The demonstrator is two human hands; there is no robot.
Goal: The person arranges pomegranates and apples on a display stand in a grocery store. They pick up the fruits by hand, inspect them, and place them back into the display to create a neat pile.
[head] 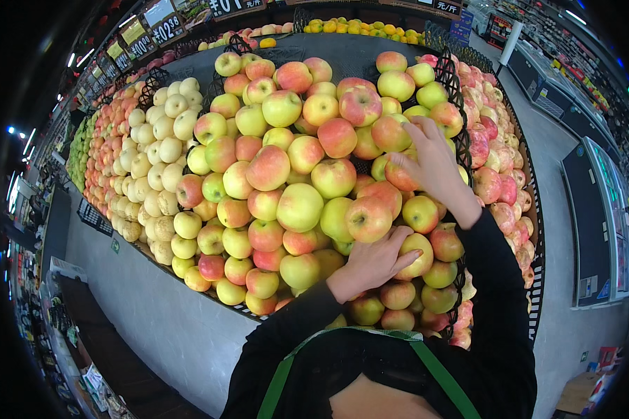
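Observation:
Before me lies a sloping heap of red-and-yellow apples [300,207]. My left hand [373,263] is low in the heap, its thumb against a yellow apple [415,255]. A large blushed apple [369,219] hides some of its fingers, so its grip is unclear. Higher up and to the right, my right hand [434,162] reaches over the heap with its thumb and fingers spread. Its fingertips meet the edge of a blushed apple [390,133], and its thumb lies over a redder apple [401,173].
Black lattice dividers [462,141] separate the apples from pomegranates [486,183] on the right and pale round pears [163,127] on the left. Price signs [167,29] hang behind. Refrigerated cabinets [597,225] stand across the aisle floor [550,209] at right.

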